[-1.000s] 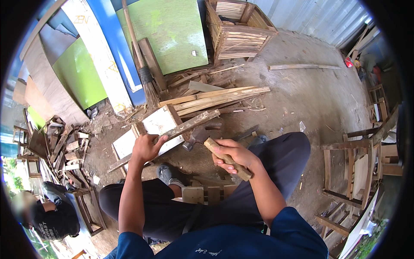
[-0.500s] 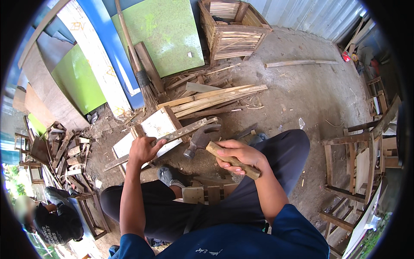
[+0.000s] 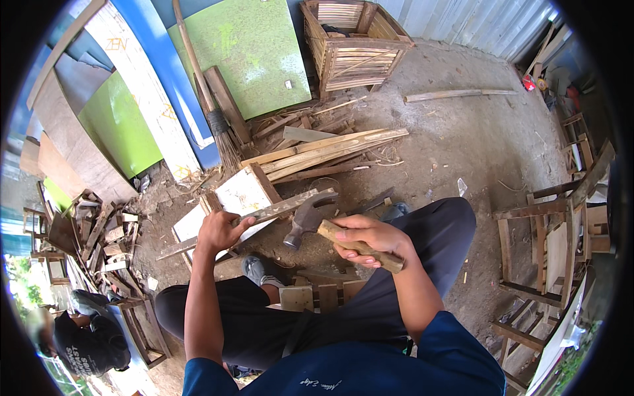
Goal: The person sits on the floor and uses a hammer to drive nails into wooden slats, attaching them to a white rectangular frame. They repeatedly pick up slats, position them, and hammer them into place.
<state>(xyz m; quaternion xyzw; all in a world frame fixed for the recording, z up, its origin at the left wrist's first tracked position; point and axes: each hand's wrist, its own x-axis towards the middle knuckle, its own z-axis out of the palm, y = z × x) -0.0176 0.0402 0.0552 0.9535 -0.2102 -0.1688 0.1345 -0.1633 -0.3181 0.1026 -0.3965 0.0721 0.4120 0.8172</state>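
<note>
My left hand point(image 3: 220, 231) is closed around a long, narrow wooden strip point(image 3: 274, 209), thumb along its top. The strip slants up to the right across a wooden piece with white panels point(image 3: 243, 190) on the ground. In my right hand point(image 3: 371, 237) is a claw hammer point(image 3: 303, 228), gripped by its thick wooden handle. The hammer's metal head is beside the strip's right part and overlaps it in view; whether they touch I cannot tell.
Wooden slats point(image 3: 330, 154) lie beyond my hands, near a broom point(image 3: 221, 129) and a slatted crate point(image 3: 360, 63). A scrap wood heap point(image 3: 99, 231) is at left, near a seated person point(image 3: 89, 340). Wooden chair frames point(image 3: 538, 251) stand at right. My legs flank a low wooden piece point(image 3: 327, 297).
The strip's right end has dipped a little. The hammer has shifted slightly down and right. Both hands keep their holds.
</note>
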